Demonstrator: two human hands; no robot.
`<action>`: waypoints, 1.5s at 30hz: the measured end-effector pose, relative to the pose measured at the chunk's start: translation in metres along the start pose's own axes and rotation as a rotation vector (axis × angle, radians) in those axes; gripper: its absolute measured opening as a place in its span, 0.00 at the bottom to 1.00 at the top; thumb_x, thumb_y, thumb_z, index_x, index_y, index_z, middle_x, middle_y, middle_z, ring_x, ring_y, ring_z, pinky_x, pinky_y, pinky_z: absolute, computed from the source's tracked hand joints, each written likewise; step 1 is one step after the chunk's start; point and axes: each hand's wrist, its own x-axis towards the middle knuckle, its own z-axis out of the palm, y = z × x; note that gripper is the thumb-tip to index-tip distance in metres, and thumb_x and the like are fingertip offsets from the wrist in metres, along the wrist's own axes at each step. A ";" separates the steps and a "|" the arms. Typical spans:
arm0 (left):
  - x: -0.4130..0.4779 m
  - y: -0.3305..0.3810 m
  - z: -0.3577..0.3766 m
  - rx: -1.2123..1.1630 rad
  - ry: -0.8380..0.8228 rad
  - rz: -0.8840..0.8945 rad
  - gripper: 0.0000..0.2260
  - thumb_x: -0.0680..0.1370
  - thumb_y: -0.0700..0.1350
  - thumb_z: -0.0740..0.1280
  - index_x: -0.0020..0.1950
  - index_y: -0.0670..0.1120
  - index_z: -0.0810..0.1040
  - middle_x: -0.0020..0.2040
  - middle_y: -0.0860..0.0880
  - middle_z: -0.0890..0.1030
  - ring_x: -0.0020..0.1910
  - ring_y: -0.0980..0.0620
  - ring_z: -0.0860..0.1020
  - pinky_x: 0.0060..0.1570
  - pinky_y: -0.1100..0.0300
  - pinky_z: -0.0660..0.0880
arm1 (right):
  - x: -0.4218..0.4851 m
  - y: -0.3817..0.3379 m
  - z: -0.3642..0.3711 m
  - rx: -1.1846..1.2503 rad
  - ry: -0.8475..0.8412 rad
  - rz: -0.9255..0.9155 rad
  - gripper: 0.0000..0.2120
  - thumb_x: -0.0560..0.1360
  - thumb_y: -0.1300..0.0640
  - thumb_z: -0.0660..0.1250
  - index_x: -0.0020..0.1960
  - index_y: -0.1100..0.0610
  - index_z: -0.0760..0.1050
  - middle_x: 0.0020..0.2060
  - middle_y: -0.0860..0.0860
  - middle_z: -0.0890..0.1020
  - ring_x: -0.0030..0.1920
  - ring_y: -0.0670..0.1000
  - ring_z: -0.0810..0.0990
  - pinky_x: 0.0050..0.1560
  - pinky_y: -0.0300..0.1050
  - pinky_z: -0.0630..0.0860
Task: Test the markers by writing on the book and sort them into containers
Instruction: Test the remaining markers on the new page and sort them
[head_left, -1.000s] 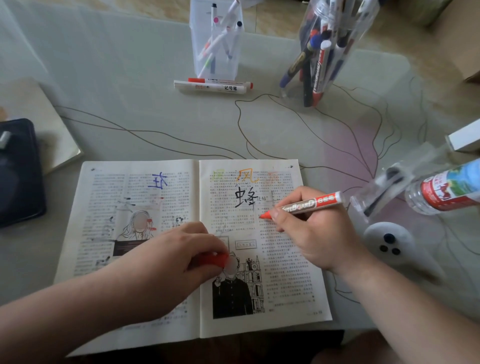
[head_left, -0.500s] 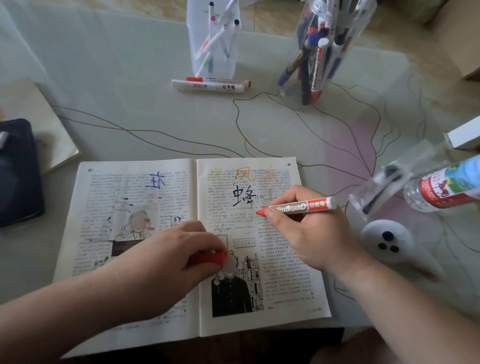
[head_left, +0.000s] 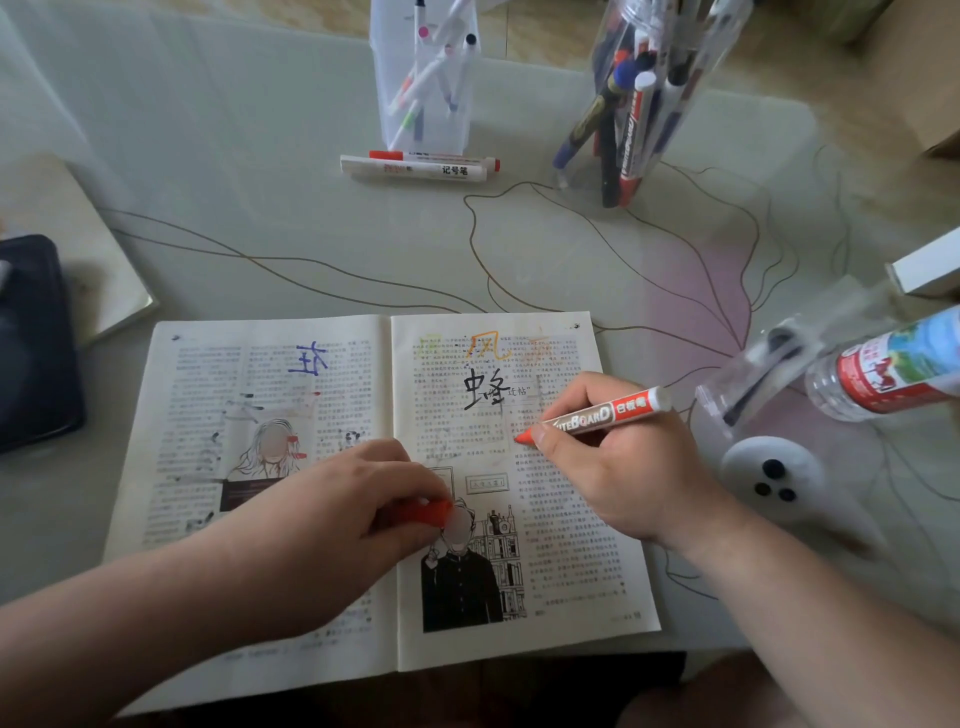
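An open book (head_left: 571, 545) lies flat at the near edge of the counter (head_left: 260, 234), its printed pages marked with a blue character on the left and orange and black characters on the right. The right hand (head_left: 613, 467) has its grip clamped on a red whiteboard marker (head_left: 597, 415), thumb and fingers curled round the barrel close to the nib; the red tip is down at the right-hand page, just below and to the right of the black character. The left hand (head_left: 332, 509) lies across the book's middle fold, its grip closed round a red cap (head_left: 423, 512) that pokes out by the fingertips. At the far side of the counter a square clear container (head_left: 426, 78) holds a few thin pens, and a round clear container (head_left: 649, 93) to its right is crowded with thicker markers. Two capped markers (head_left: 415, 167) lie side by side just in front of the square one. To the right of the book are a plastic water bottle (head_left: 893, 369) on its side and a white device (head_left: 769, 478) with dark buttons. A dark tablet (head_left: 31, 338) sits at the left edge.
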 end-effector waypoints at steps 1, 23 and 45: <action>0.000 0.000 0.000 0.000 -0.001 -0.001 0.03 0.78 0.59 0.65 0.50 0.70 0.74 0.53 0.69 0.71 0.51 0.69 0.73 0.46 0.74 0.68 | -0.001 -0.001 -0.001 -0.002 -0.014 0.002 0.06 0.74 0.60 0.75 0.39 0.56 0.80 0.33 0.45 0.84 0.33 0.44 0.81 0.32 0.34 0.73; -0.001 0.001 -0.001 0.005 -0.015 -0.021 0.05 0.79 0.59 0.64 0.53 0.69 0.75 0.53 0.68 0.71 0.51 0.68 0.72 0.46 0.72 0.68 | 0.006 -0.002 -0.009 -0.035 -0.054 0.012 0.07 0.73 0.60 0.75 0.38 0.56 0.79 0.32 0.50 0.83 0.32 0.49 0.79 0.33 0.42 0.74; -0.001 0.003 -0.003 -0.002 -0.025 -0.066 0.07 0.78 0.62 0.62 0.55 0.68 0.75 0.52 0.68 0.73 0.50 0.69 0.73 0.46 0.70 0.70 | 0.003 -0.002 -0.007 -0.077 -0.132 -0.013 0.07 0.72 0.59 0.74 0.38 0.56 0.77 0.33 0.53 0.83 0.35 0.52 0.80 0.35 0.49 0.76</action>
